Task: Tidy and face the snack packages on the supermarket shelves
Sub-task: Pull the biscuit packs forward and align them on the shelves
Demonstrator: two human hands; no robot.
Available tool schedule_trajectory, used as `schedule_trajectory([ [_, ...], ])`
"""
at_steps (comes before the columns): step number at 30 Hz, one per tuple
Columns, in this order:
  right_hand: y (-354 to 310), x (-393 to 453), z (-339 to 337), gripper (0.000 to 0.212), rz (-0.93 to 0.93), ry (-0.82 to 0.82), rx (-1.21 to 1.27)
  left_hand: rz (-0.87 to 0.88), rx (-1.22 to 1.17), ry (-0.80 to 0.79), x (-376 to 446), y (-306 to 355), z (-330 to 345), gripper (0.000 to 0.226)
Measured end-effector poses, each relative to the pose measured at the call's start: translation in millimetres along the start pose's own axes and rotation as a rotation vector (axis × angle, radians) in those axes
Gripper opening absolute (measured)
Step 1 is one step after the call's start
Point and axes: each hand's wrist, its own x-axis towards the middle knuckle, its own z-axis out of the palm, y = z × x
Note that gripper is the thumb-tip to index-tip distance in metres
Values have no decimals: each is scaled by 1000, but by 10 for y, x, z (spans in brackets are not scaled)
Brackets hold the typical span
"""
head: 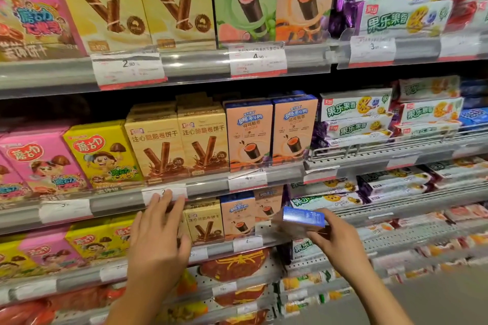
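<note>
In the head view, the right hand (340,239) is holding a small blue-topped box (303,217) tilted out in front of the third shelf down, at about five o'clock from the frame's centre, its fingers curled round the box's right end and underside; the box is blurred, so its print cannot be read. It is hanging just in front of a bare gap on the perforated shelf (264,224), directly at three o'clock from the peach and blue boxes (237,216) already standing there, and it looks to be of the same kind. The left hand (158,229) is reaching in at about seven o'clock, its fingers (163,203) straight and relaxed, grasping nothing, lying over the price rail (116,203) and against the tan wafer-roll boxes (204,220) below it. On the shelf above, at twelve o'clock from the hands, the tan wafer-roll cartons (179,145) and peach cartons (272,129) are standing upright with fronts forward. The held box is probably light, stiff thin card with brittle rolls inside, so squeezing the broad faces could dent it; taking it by the narrow side edges, as the right hand roughly is doing, seems safest, then standing it upright in the gap with its printed front outward.
</note>
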Motion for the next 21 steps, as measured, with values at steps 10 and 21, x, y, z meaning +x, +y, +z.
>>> schedule_trajectory([
  [10,-37,516,268,37,-89,-82,-40,68,117,195,-32,81,97,85],
  [21,-26,789,456,45,-54,-207,-38,56,93,204,-42,129,144,82],
])
